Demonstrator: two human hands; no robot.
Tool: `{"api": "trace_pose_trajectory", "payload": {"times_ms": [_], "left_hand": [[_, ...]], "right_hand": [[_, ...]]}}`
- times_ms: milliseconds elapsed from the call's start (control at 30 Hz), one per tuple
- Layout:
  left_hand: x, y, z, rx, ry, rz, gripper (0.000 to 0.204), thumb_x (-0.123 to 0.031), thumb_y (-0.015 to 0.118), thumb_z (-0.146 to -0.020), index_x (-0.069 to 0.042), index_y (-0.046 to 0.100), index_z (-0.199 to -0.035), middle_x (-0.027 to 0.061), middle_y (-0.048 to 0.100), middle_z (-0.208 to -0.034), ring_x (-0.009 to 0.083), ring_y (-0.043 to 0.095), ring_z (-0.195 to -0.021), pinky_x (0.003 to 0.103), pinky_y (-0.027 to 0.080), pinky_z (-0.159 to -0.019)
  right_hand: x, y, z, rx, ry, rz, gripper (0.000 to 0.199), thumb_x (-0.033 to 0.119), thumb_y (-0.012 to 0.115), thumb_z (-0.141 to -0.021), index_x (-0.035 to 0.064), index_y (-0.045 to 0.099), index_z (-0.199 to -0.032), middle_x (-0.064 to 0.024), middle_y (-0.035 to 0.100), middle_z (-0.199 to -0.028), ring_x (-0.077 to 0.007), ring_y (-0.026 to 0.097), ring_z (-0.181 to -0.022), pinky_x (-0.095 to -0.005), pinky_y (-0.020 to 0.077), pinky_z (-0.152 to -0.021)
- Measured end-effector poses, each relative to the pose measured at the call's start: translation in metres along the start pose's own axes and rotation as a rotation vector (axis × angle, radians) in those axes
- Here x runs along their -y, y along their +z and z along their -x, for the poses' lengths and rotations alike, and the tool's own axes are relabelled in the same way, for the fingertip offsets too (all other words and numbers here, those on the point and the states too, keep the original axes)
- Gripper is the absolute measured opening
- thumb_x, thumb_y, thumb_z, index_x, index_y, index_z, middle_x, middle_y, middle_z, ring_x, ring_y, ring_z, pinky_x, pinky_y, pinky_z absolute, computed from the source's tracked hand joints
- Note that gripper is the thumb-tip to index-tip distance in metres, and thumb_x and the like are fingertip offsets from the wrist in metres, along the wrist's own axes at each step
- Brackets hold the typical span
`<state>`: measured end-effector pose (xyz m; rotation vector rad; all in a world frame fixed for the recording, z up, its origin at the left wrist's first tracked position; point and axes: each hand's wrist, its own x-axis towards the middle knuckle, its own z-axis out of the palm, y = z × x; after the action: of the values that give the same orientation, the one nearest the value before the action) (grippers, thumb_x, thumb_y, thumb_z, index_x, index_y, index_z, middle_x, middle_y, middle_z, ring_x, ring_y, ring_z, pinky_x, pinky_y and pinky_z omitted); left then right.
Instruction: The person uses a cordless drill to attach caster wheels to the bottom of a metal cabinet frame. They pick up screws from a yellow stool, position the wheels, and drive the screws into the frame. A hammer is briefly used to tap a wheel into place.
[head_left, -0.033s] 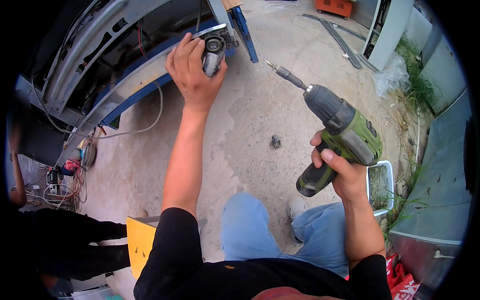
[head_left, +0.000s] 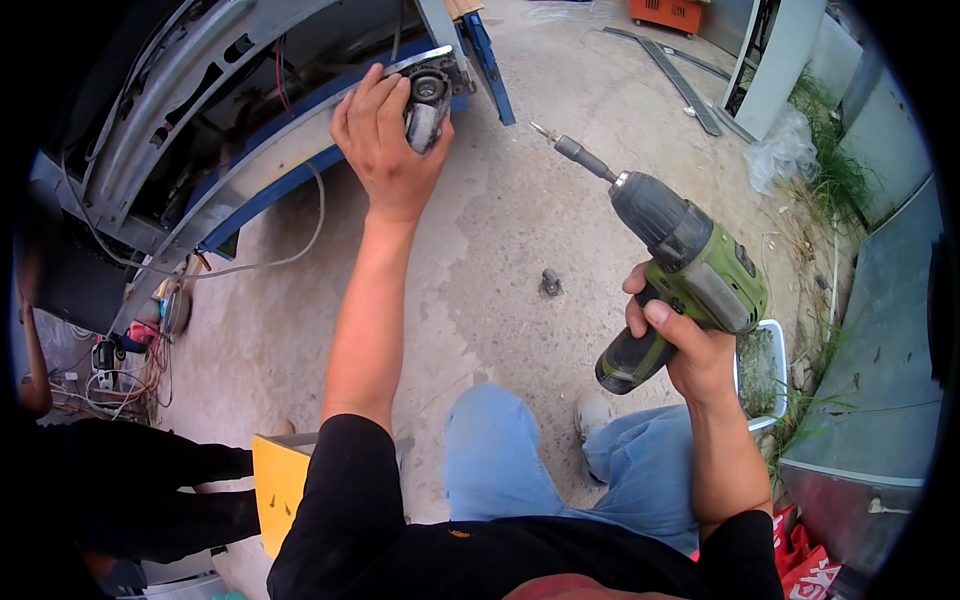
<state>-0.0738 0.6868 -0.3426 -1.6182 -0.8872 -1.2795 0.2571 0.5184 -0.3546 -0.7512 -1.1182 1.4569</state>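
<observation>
My left hand [head_left: 385, 150] is closed around a caster wheel [head_left: 424, 125] at the corner of a metal appliance frame [head_left: 285, 160]. The caster has a grey wheel and a dark round hub, and it sits against the frame's bright edge. How it is fastened is hidden. In my right hand [head_left: 690, 350] is a green and black cordless drill [head_left: 690, 250], gripped by its handle. The drill's long bit holder [head_left: 578, 155] points up and left, apart from the caster. On the concrete between my hands lies a second small caster [head_left: 550, 282].
Metal strips [head_left: 680, 85] lie on the floor ahead, near an orange box [head_left: 667, 14]. To the right are clear plastic [head_left: 783, 155], a white-rimmed basin [head_left: 783, 375] and grey panels [head_left: 865, 400]. At left, a person in dark trousers [head_left: 160, 490] is beside a yellow box [head_left: 282, 490] and tangled cables [head_left: 125, 385].
</observation>
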Motion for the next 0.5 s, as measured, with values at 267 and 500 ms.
{"api": "trace_pose_trajectory", "payload": {"times_ms": [267, 500], "left_hand": [[0.013, -0.002, -0.004, 0.031, 0.056, 0.001, 0.058, -0.016, 0.093, -0.068, -0.008, 0.070, -0.121, 0.0094, 0.071, -0.126, 0.0265, 0.066, -0.123, 0.041, 0.040, -0.103], [0.028, 0.002, -0.005, 0.012, 0.099, -0.025, 0.056, -0.023, 0.094, -0.069, -0.014, 0.073, -0.120, 0.0023, 0.073, -0.129, 0.0203, 0.067, -0.123, 0.038, 0.039, -0.100]], "right_hand": [[-0.002, -0.013, 0.048, -0.118, -0.035, 0.215, 0.051, 0.005, 0.073, -0.089, -0.0002, 0.057, -0.137, -0.0150, 0.068, -0.112, -0.0197, 0.063, -0.080, -0.0336, 0.0530, -0.073], [0.008, -0.005, 0.081, -0.173, -0.046, 0.222, 0.044, 0.007, 0.072, -0.091, -0.0007, 0.062, -0.133, -0.0125, 0.072, -0.113, -0.0173, 0.065, -0.082, -0.0327, 0.0545, -0.076]]}}
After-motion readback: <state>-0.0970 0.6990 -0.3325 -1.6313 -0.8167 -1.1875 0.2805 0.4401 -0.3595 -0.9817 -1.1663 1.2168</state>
